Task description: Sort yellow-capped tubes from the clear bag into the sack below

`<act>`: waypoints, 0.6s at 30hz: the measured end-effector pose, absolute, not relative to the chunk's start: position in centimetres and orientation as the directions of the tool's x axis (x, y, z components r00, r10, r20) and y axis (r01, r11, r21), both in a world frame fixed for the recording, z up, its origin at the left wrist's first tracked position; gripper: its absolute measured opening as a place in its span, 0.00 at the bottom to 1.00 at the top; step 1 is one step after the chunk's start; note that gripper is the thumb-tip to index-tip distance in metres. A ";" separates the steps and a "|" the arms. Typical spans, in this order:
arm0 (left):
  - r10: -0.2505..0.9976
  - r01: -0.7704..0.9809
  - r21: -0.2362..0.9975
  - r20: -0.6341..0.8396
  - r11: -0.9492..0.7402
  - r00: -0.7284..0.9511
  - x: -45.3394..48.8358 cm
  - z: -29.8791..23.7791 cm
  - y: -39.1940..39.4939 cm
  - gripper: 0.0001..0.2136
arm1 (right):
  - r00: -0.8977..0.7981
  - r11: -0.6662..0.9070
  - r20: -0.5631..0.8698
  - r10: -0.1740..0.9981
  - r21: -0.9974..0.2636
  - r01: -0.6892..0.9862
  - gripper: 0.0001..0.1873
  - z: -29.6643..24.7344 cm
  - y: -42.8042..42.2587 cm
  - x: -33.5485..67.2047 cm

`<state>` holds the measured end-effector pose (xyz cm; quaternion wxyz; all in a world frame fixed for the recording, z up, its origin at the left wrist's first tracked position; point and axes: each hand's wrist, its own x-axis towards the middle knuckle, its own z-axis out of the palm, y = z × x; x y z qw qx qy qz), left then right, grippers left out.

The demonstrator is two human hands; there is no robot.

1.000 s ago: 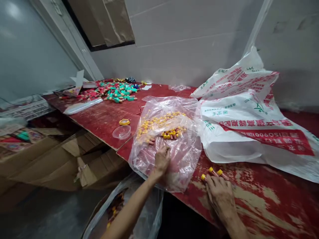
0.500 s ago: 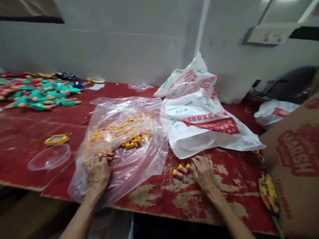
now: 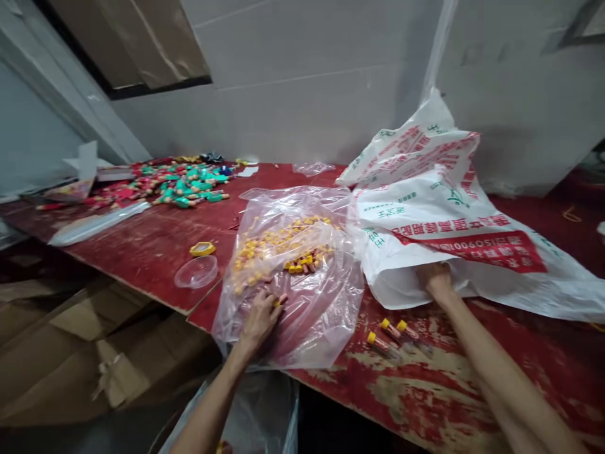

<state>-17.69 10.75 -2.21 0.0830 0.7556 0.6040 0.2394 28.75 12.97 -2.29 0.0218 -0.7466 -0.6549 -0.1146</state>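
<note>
My left hand (image 3: 259, 318) is over the near part of a clear plastic bag (image 3: 326, 315), its fingers closed on a small reddish tube with a yellow cap (image 3: 280, 300). Many similar yellow-capped tubes (image 3: 302, 260) lie in a heap in that bag. My right hand (image 3: 433, 276) reaches into the mouth of a white woven sack (image 3: 401, 252) with red and green print; its fingers are hidden inside. Three clear tubes with yellow caps and reddish contents (image 3: 380, 344) lie on the worn red tabletop (image 3: 425, 403), below the sack's mouth.
A clear round lid or dish (image 3: 196, 272) and a yellow-rimmed piece (image 3: 202, 249) lie left of the bag. Farther left is a pile of green and red figures (image 3: 184, 186). Flattened cardboard (image 3: 94, 353) lies below the table edge. A wall (image 3: 302, 113) stands behind.
My right hand has left the three tubes and gone up into the sack. My left hand has come away from the bag's left side with a tube. The view has turned left.
</note>
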 end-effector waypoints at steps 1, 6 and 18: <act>0.953 0.870 0.418 0.255 -0.260 0.162 -17.6 -2.4 10.4 0.11 | 0.110 -0.136 0.195 0.975 0.127 0.982 0.16 -2.5 12.8 29.1; 0.952 0.841 0.470 0.266 -0.267 0.154 -16.5 -2.6 9.1 0.13 | 0.079 -0.099 0.139 0.987 0.148 0.984 0.19 -2.2 11.4 29.9; 0.998 0.141 0.990 -0.028 0.019 0.059 -6.7 0.5 3.1 0.18 | -0.083 0.099 0.140 0.987 -0.116 0.988 0.17 -0.4 6.1 26.2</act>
